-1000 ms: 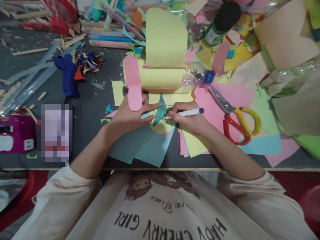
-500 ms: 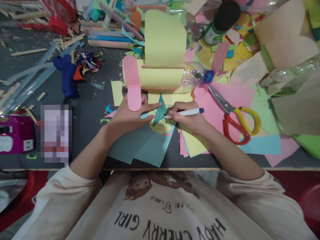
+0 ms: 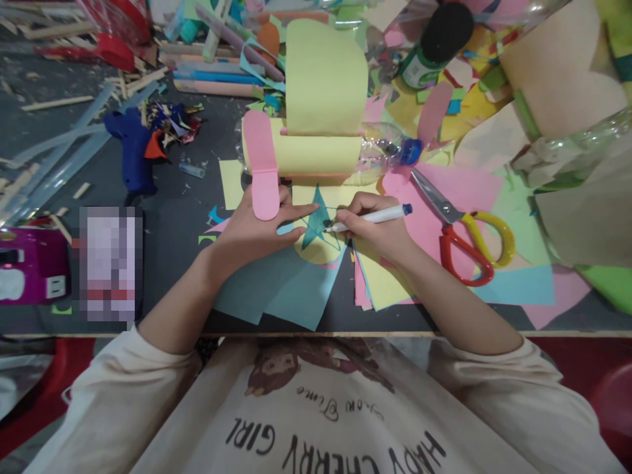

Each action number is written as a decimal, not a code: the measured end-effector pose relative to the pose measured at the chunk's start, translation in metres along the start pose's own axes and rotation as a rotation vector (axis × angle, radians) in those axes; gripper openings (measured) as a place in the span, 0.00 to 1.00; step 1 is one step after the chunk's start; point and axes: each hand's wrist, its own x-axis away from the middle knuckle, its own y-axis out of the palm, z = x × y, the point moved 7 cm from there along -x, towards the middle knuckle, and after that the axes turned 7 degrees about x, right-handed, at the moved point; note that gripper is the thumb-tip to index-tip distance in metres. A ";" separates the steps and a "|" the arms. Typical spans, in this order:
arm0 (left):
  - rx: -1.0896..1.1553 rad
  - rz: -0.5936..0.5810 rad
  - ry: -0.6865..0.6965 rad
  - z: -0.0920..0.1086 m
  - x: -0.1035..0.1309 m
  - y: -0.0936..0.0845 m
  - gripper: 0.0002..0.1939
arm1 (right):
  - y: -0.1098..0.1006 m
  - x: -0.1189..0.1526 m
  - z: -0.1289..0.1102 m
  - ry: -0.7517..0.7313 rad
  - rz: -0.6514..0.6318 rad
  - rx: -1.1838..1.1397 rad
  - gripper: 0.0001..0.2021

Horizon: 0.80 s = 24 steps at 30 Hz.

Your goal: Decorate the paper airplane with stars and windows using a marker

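Observation:
My right hand (image 3: 372, 224) grips a white marker (image 3: 378, 216) with a blue end, its tip at a star drawing (image 3: 318, 217) partly coloured teal. The star is on yellow paper (image 3: 365, 195). My left hand (image 3: 261, 227) lies with fingers stretched out, thumb and forefinger framing the star's left side. A pink paper strip (image 3: 263, 164) hangs over the back of that hand from a plastic bottle (image 3: 385, 143) wrapped in yellow paper, which lies on its side just beyond both hands. Under my left hand are blue-green paper sheets (image 3: 276, 293).
Scissors (image 3: 457, 227) with red and yellow handles lie right of my right hand on coloured paper. A blue glue gun (image 3: 133, 148), a phone-like object (image 3: 111, 266), blurred out, and a purple box (image 3: 32, 266) stand left. A black-capped bottle (image 3: 434, 49) and paper scraps crowd the back.
My right hand and the marker have shifted slightly, the marker's blue end moving up and right. More of the star's right-hand outline shows. My left hand stays in place.

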 end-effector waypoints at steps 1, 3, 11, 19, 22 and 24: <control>0.003 0.000 0.000 -0.001 0.000 0.000 0.24 | 0.000 0.001 0.000 -0.010 0.000 0.036 0.21; 0.009 0.002 -0.001 -0.002 0.000 0.001 0.24 | 0.001 0.002 0.000 -0.024 -0.003 0.095 0.21; 0.022 -0.012 -0.017 -0.001 -0.001 0.000 0.24 | 0.004 0.001 -0.001 -0.033 -0.057 0.131 0.16; 0.025 -0.011 -0.019 -0.002 -0.001 0.000 0.24 | 0.003 -0.001 -0.002 0.029 -0.057 0.006 0.15; 0.016 0.010 -0.001 -0.002 -0.001 0.001 0.23 | 0.000 -0.002 -0.003 0.015 -0.025 0.017 0.16; 0.000 0.027 0.012 -0.002 -0.001 0.001 0.23 | 0.000 -0.002 -0.002 0.005 -0.017 0.029 0.16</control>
